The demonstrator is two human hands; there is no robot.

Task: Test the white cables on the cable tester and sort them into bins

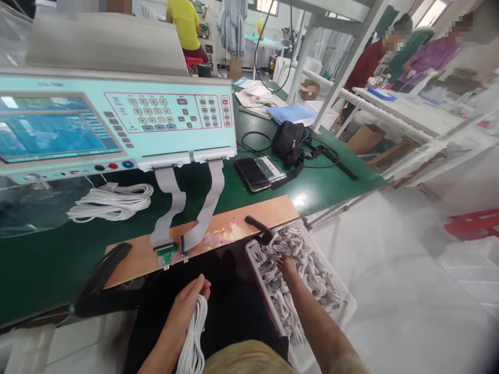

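Head view shows the left hand (187, 297) curled round a coil of white cable (194, 337), thumb pressed toward the fingers, just in front of the wooden board (273, 210) at the table edge. The coil hangs below the palm, its lower end cut off by the picture's bottom edge. The right hand (287, 267) reaches down into a white bin (346, 311) of similar bundled cables (317, 275), its fingertips partly hidden among them; whether it grips one I cannot tell. On the tester (156, 145), cut off at the left, the lettering round the keys is too small to read, and reflections wash over its screen (54, 130). Print on the card (275, 169) beside the phone (252, 174) is likewise illegible.
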